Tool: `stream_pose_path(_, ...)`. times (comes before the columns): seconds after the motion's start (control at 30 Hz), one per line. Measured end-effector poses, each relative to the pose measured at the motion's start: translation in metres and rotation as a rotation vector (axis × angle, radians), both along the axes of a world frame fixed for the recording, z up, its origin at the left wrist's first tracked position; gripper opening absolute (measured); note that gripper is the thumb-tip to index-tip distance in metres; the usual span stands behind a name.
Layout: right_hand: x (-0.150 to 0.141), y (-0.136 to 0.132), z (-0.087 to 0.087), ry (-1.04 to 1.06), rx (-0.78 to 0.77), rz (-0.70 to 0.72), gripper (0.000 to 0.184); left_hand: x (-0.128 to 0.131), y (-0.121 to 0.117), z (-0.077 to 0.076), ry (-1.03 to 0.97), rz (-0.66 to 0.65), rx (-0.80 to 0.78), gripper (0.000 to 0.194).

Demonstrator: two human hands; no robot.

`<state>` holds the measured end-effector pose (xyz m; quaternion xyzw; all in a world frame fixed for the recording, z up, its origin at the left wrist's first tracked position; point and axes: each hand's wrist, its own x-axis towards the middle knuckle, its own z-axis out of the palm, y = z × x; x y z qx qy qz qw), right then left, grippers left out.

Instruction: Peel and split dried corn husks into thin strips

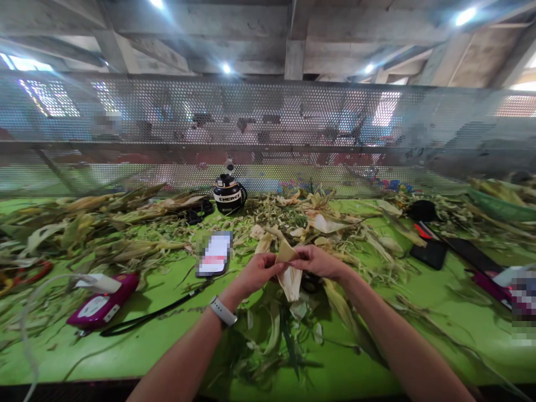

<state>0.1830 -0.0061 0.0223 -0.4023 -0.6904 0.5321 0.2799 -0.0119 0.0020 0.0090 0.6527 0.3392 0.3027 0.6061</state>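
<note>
Between my two hands is a pale, dry corn husk [290, 283], its pointed end hanging down and a folded flap rising above my fingers. My left hand [262, 271], with a light watch band on its wrist, pinches the husk from the left. From the other side my right hand [317, 261] grips the same husk, thumb and fingers closed on it. Both hands nearly touch each other above the green table [176, 346]. Loose husk pieces [272, 332] and thin green scraps lie beneath them. A dark object just under my right hand is partly hidden.
A lit phone [215, 254] with a black strap lies left of my hands. Further left sits a purple power bank [103, 304] with a white cable. A black canister [228, 194] stands behind, among husk heaps [96, 212]. A perforated metal screen [268, 134] closes the back.
</note>
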Motion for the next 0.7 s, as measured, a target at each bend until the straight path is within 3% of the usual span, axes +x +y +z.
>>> stream_pose_path(0.27,-0.0002,-0.0027,0.0051,-0.372,0.274,-0.093,0.026,-0.0016,0.0031,-0.0034,0.118,0.023,0.128,0.032)
stream_pose_path(0.5,0.0016,0.0009,-0.0039,-0.205,0.241,-0.017,0.026,-0.0031,0.0036,-0.0021,0.154,-0.018,0.200,0.027)
stream_pose_path(0.7,-0.0024,-0.0031,0.0015,-0.256,0.294,-0.031,0.022,-0.0025,0.0046,-0.0038,0.212,0.031,0.302,0.021)
